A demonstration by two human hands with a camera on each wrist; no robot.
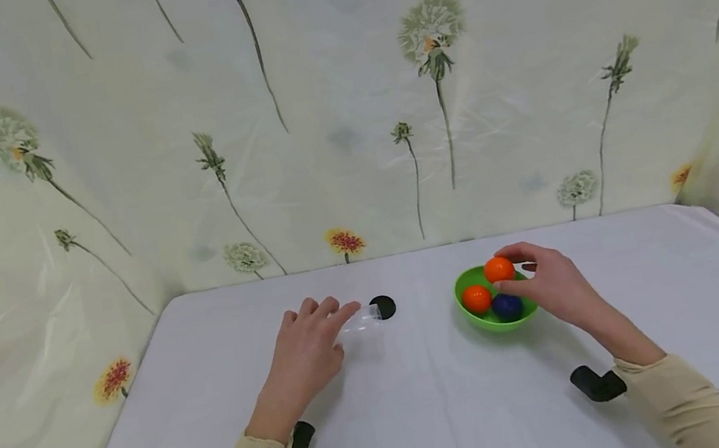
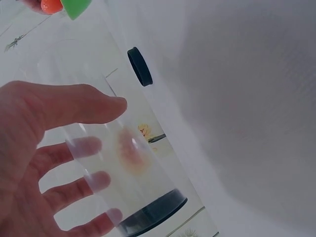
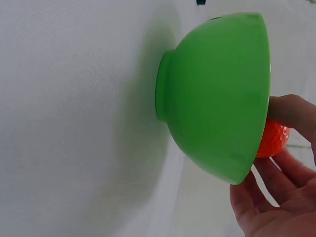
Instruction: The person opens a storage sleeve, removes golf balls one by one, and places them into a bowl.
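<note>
My left hand (image 1: 309, 351) holds a clear plastic cylinder (image 1: 363, 320) sideways, its mouth toward the right. In the left wrist view, the thumb crosses the near side of the cylinder, with the other fingers behind its wall and a black base (image 2: 154, 215) at one end. A black round lid (image 1: 383, 307) lies on the table just past the mouth. At the green bowl (image 1: 499, 326), my right hand (image 1: 552, 287) pinches a dimpled orange ball (image 1: 499, 269) between thumb and fingers. Another orange ball (image 1: 477, 299) and a dark blue ball (image 1: 507, 307) sit inside the bowl.
A white cloth covers the table (image 1: 435, 417). Flower-printed fabric (image 1: 339, 100) hangs behind and at the sides. Black devices sit at both wrists, the left one (image 1: 301, 440) and the right one (image 1: 598, 383).
</note>
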